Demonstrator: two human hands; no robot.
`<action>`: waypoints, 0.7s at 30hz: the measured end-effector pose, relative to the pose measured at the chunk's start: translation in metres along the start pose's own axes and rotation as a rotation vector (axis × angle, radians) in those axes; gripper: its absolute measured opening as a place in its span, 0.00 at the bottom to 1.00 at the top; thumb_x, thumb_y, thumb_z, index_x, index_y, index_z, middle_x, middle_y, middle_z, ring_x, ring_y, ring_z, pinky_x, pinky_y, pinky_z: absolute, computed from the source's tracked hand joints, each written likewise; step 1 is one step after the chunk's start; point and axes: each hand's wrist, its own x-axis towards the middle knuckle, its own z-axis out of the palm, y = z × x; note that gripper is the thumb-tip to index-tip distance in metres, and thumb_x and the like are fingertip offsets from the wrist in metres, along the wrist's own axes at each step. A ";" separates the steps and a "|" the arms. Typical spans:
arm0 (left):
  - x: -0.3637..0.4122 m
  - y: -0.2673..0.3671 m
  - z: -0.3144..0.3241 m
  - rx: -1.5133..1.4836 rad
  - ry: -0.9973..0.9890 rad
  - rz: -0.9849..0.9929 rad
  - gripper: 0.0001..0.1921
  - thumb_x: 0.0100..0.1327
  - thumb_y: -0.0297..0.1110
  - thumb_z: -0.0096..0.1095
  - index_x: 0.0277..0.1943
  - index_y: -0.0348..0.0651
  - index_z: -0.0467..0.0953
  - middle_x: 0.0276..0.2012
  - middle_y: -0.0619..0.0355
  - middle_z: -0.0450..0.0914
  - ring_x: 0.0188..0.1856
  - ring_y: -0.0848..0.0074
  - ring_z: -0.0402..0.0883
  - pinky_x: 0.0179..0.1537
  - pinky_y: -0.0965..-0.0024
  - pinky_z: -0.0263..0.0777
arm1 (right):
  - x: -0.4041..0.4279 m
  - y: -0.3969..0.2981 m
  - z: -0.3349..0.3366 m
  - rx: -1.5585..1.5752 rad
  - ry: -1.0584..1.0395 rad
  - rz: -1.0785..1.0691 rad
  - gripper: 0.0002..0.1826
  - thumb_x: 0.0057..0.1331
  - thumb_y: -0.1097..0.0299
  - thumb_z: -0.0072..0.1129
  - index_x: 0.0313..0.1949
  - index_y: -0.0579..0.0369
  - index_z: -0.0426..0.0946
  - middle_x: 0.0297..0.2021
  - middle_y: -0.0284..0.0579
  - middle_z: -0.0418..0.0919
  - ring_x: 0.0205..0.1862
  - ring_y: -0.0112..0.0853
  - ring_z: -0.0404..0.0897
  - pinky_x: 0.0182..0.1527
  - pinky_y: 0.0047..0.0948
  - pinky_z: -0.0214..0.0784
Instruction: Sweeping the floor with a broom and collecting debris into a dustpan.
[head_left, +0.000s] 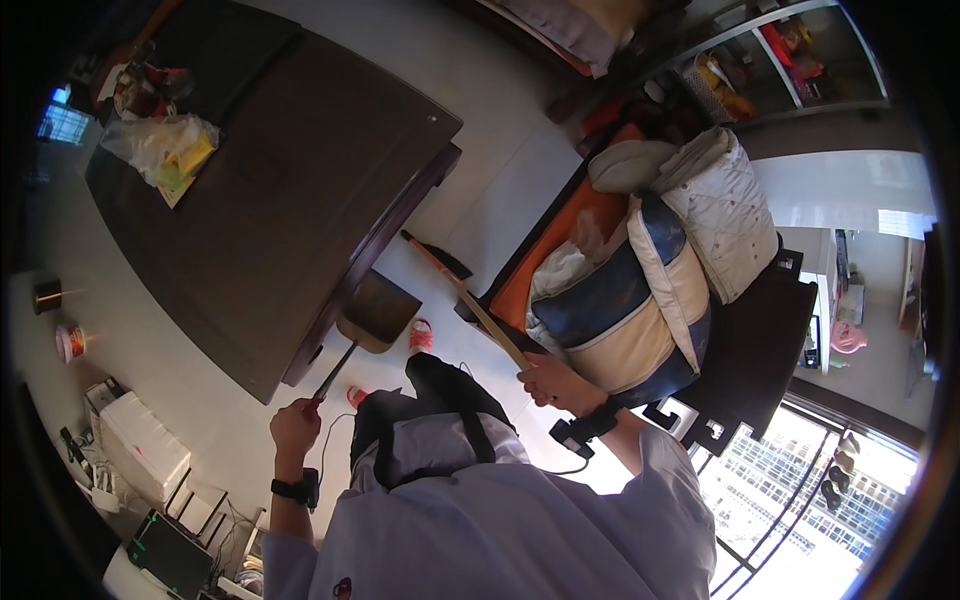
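Observation:
My left hand (294, 429) is closed around the handle of a dustpan (379, 307), whose broad pan is by the side of the dark table. In my right hand (553, 382) is the long wooden handle of a broom (491, 324). The broom's dark bristles (448, 259) are at the floor between the table and the seat, a little away from the pan. Whether the pan holds anything is too dim to tell.
A dark table (300, 157) carries a plastic bag (161, 146) at its far left. To the right, a dark wooden seat (761, 345) holds cushions (615, 330) and a folded quilted cover (720, 214). A white box (142, 442) stands at lower left. My red shoes (421, 336) are on the floor (480, 195).

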 end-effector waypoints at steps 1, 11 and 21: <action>-0.003 -0.003 0.001 -0.008 -0.001 -0.010 0.07 0.51 0.35 0.54 0.32 0.49 0.78 0.20 0.51 0.77 0.23 0.58 0.77 0.26 0.60 0.71 | -0.017 -0.015 -0.009 0.112 -0.024 0.009 0.10 0.55 0.76 0.47 0.36 0.53 0.60 0.16 0.33 0.59 0.11 0.19 0.57 0.11 0.18 0.48; -0.010 -0.001 -0.002 -0.027 -0.008 -0.086 0.08 0.48 0.34 0.56 0.34 0.51 0.78 0.19 0.53 0.77 0.22 0.60 0.77 0.25 0.61 0.71 | 0.065 -0.078 -0.060 -0.374 0.473 -0.267 0.06 0.54 0.74 0.47 0.33 0.60 0.65 0.14 0.39 0.65 0.10 0.27 0.64 0.10 0.24 0.53; -0.006 0.000 -0.003 0.054 -0.101 -0.130 0.08 0.49 0.35 0.56 0.35 0.50 0.76 0.18 0.52 0.76 0.20 0.60 0.76 0.24 0.61 0.70 | 0.353 -0.138 -0.279 -1.079 0.595 -0.095 0.10 0.59 0.69 0.43 0.22 0.55 0.72 0.15 0.39 0.72 0.15 0.30 0.72 0.14 0.30 0.59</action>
